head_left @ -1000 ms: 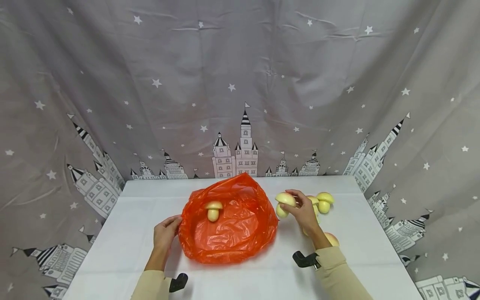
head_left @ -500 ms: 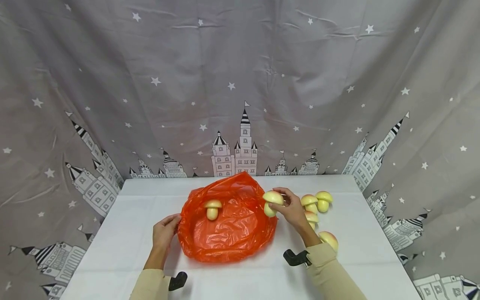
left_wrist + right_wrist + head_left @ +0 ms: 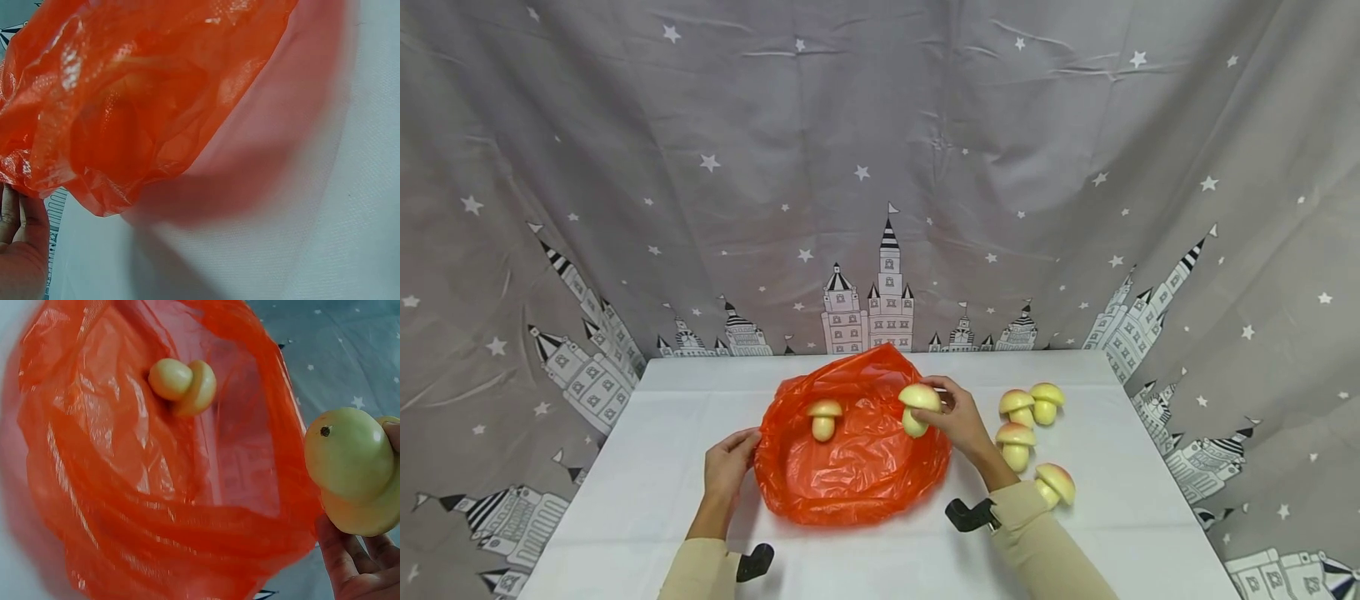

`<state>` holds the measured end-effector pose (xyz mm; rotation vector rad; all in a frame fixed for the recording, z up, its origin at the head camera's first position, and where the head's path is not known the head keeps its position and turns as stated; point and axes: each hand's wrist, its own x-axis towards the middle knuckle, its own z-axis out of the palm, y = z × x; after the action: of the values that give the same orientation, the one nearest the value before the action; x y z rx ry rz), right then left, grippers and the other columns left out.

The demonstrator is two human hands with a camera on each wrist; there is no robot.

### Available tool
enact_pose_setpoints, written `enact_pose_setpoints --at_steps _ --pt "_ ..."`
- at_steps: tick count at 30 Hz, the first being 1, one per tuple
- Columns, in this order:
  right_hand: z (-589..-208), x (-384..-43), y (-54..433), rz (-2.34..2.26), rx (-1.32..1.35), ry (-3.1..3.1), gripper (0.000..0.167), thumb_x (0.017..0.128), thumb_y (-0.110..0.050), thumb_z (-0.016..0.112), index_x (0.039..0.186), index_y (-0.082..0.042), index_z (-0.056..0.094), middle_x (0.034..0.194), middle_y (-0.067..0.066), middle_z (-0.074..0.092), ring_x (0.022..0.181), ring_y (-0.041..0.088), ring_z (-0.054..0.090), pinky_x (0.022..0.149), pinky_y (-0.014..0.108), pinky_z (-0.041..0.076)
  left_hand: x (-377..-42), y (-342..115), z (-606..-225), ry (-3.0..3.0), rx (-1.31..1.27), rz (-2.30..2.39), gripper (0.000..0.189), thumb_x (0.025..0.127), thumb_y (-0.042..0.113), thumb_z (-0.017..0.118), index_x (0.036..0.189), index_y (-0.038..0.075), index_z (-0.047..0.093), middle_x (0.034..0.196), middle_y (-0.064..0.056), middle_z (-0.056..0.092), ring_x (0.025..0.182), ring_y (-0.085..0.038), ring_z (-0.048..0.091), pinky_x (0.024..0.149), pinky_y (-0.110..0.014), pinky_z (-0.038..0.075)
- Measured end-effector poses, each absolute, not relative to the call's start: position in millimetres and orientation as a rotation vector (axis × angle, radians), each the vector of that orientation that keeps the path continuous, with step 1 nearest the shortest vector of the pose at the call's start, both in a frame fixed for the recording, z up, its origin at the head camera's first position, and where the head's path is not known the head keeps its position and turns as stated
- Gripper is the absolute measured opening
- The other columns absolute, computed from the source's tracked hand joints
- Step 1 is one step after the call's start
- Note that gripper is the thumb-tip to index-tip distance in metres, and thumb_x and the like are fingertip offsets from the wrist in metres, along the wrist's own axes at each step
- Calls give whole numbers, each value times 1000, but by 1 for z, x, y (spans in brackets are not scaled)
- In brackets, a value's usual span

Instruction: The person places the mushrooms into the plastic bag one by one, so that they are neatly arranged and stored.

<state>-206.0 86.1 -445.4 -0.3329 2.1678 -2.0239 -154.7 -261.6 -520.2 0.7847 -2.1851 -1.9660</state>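
The person's left hand pinches the left edge of an orange plastic bag, fingers bent in at the rim; the bag lies open-mouthed on the white tabletop. The right hand is curled round a pale yellow mushroom, thumb on one side and fingers on the other, parted only as wide as the piece. From here it hangs stem down over the right part of the bag's opening. A second mushroom lies inside, towards the far left. Four more mushrooms sit to the right on the tabletop: three close together farther off, one nearer.

The mushrooms look smooth and glossy, so I'd judge them light and firm but a little slippery; the neck under the cap seems the surest place to take hold, with the cap stopping a slide. The bag looks thin, limp and easily creased or torn; its rim is best held gently, with a good fold between the fingers.
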Motion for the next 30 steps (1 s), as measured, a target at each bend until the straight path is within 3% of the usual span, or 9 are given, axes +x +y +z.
enact_pose_setpoints --at_steps 9,14,19,24,30 --pt "-456 -209 67 -2022 -393 2180 50 83 3 71 129 7 52 121 18 57 102 22 57 86 29 51 -159 -260 -521 -2153 807 -1960 40 95 26 62 121 -4 62 104 -8 67 80 -6 61 69 -13 51" --pt "-480 -219 56 -2042 -404 2154 52 83 1 71 131 7 50 125 18 54 104 23 55 87 29 51 -160 -260 -521 -2170 807 -1961 39 96 24 59 123 -5 60 100 -4 67 77 -5 61 69 -13 51" --pt "-487 -222 44 -2039 -413 2188 51 85 -5 71 130 4 51 126 17 54 107 27 55 92 38 50 -159 -261 -521 -2164 815 -1980 40 97 23 59 125 -7 58 93 3 67 74 -2 61 69 -13 50" --pt "-488 -225 34 -1998 -420 2217 52 85 -12 74 132 -1 53 129 12 54 110 26 55 93 37 50 -159 -261 -521 -2158 809 -1984 40 97 22 60 124 -7 59 93 4 67 75 -1 61 69 -13 51" --pt "-492 -227 25 -1983 -466 2218 51 86 -8 72 133 1 52 132 15 53 110 28 55 91 38 50 -161 -262 -520 -2152 802 -1980 39 97 21 59 124 -6 59 93 3 67 75 -1 61 69 -13 51"
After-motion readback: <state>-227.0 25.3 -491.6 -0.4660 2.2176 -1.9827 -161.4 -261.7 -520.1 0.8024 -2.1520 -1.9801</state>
